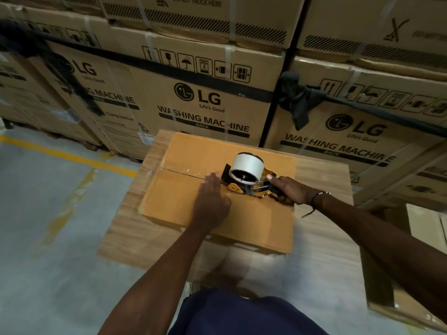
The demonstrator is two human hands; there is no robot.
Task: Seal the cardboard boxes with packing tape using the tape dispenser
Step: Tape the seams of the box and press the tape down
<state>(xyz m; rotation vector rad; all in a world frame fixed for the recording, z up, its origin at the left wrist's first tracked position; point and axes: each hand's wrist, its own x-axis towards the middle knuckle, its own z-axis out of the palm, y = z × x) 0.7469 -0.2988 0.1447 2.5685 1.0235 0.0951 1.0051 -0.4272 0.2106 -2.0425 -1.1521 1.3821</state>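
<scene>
While the left hand lies flat on the box, the right hand holds the tape gun. The left arm comes up from the bottom of the view and reaches forward. Its fingers are straight and close together, and they press down on the box top. The fingertips sit right by the seam, just beside the front of the tape gun.

The right arm comes in from the right side, bent a little at the wrist. Its fingers are wrapped round the handle of the tape gun. One finger is stretched out along the top, and it points at the tape roll. A dark band goes round the right wrist.

The tape gun rests on the box top, on the seam, near the middle of the box. It has yellow and black parts. The big white tape roll sits on top of it. Some shiny tape shows on the seam to the left of the hands.

The box lies on a bigger flat surface that looks like wood. Behind it stand big cartons with "LG WASHING MACHINE" on them. A yellow line runs on the grey floor at the left.
</scene>
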